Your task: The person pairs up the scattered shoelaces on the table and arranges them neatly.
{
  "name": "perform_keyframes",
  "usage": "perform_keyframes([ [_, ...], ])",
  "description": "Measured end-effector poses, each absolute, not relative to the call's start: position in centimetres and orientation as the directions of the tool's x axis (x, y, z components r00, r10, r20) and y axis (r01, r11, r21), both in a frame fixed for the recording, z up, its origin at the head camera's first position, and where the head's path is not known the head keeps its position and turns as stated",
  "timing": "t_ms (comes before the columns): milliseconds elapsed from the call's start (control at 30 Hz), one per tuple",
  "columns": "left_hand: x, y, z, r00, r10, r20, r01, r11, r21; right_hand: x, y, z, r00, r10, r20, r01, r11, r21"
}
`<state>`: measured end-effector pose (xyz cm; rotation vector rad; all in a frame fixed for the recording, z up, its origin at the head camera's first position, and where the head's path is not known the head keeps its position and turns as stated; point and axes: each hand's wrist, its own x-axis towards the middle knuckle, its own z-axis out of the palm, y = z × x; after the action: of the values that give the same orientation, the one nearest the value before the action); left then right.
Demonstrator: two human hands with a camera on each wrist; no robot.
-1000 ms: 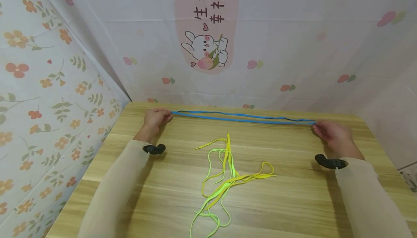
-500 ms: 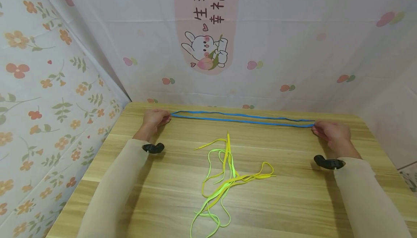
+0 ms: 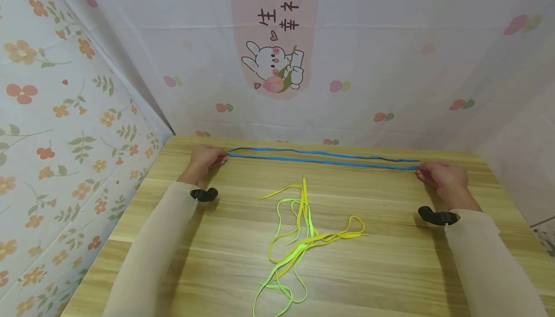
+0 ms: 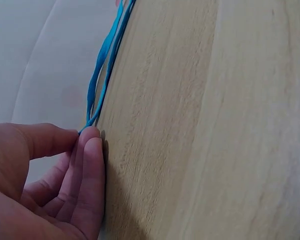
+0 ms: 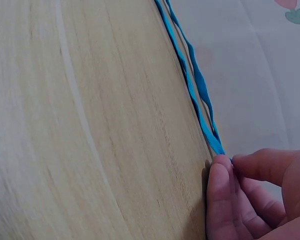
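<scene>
The blue lace [image 3: 321, 162] spans the middle of the head view near the far edge of the counter [image 3: 381, 269], in two near-parallel strands. These converge towards both ends; the upper strand is wavy, the lower straighter. Left grip [image 3: 205, 158]: narrow, thumb and fingertips pinching the lace's left end. Right grip [image 3: 444, 175]: narrow, pinching the right end likewise.

The step in hand appears to be straightening the doubled lace. Both ends should be held level and drawn outward with light, even tension. Slack in the upper strand is best taken up by adjusting the pinch, not by pulling harder; excess force could let one strand slip. The flat lace will probably twist readily, so each strand should be turned flat before release.

Yellow lacing [image 3: 321, 236] and green lacing [image 3: 284, 260] lie tangled from centre to lower centre; how many pieces cannot be told. One yellow tip points up near the blue lace without touching it, and should be kept clear. Patterned cloth [image 3: 390, 57] hangs behind, across the top.
</scene>
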<state>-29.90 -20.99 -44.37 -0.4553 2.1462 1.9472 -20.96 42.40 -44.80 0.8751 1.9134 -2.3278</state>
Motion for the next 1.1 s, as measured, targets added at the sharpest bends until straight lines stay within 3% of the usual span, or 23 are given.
perform_keyframes([
  [1100, -29.4, -22.3, -44.4, -0.920, -0.040, -0.390, -0.392, 0.065, 0.918, -19.9, 44.2, -44.4, -0.863, 0.271, -0.427, 0.352, -0.285, -0.892],
])
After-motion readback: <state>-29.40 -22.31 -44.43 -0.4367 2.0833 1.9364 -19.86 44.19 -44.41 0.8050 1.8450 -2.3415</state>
